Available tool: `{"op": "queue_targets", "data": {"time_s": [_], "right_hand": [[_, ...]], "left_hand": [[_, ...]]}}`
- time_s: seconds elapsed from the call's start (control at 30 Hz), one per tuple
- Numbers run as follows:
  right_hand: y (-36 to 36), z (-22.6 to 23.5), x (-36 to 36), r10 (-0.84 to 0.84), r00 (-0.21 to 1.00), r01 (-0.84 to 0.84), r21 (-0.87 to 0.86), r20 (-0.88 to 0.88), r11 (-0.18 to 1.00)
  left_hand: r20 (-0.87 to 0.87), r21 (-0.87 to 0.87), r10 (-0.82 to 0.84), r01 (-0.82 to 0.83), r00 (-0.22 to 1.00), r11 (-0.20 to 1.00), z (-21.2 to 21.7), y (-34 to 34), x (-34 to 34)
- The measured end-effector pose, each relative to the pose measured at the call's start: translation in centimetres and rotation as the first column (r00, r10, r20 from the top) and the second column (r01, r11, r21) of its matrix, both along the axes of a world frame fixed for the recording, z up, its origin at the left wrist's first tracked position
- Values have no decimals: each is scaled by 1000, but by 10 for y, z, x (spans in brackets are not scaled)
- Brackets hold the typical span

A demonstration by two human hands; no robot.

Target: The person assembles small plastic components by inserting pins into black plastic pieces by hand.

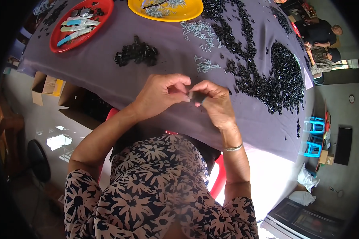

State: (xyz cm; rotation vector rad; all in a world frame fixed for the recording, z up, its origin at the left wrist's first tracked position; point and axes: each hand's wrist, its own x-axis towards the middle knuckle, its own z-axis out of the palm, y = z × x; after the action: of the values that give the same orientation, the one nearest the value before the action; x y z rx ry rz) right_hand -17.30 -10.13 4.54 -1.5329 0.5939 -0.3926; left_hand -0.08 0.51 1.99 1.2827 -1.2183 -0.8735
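Observation:
My left hand (161, 93) and my right hand (213, 101) meet above the near edge of a table under a grey-purple cloth (107, 75). Between the fingertips of both hands sits a small black part (196, 96), pinched from both sides. A silver bangle (233, 148) circles my right wrist. Just beyond my hands lies a small heap of assembled black pieces (136, 53). A wide spread of loose black parts (267, 75) covers the cloth to the right, with small silver metal pins (201, 34) scattered beside it.
A red tray (58, 40) holding pale blue tools sits far left, a yellow tray (167, 10) with metal pins far centre. Cardboard boxes (48, 85) stand on the floor at left, blue stools (315, 137) at right. Other people sit at the far right (321, 40).

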Motion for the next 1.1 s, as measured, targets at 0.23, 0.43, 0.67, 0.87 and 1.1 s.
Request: {"op": "queue_targets", "data": {"time_s": [0.23, 0.43, 0.67, 0.87, 1.1], "right_hand": [[-90, -5, -23, -337, 940, 231, -634, -51, 738], [-121, -2, -18, -253, 943, -67, -865, -218, 497], [-115, 14, -7, -197, 880, -196, -708, -432, 678], [-85, 5, -1, -205, 968, 88, -569, -144, 818], [-21, -17, 29, -47, 991, 80, -268, 129, 960]], "left_hand": [[299, -239, 160, -88, 941, 967, -5, -8, 3], [316, -316, 152, -47, 937, 947, -16, -15, 6], [393, -279, 199, -89, 898, 956, -22, -21, 7], [278, -130, 155, -122, 948, 984, -17, -22, 8], [260, -134, 150, -119, 954, 984, -20, -21, 11]]}}
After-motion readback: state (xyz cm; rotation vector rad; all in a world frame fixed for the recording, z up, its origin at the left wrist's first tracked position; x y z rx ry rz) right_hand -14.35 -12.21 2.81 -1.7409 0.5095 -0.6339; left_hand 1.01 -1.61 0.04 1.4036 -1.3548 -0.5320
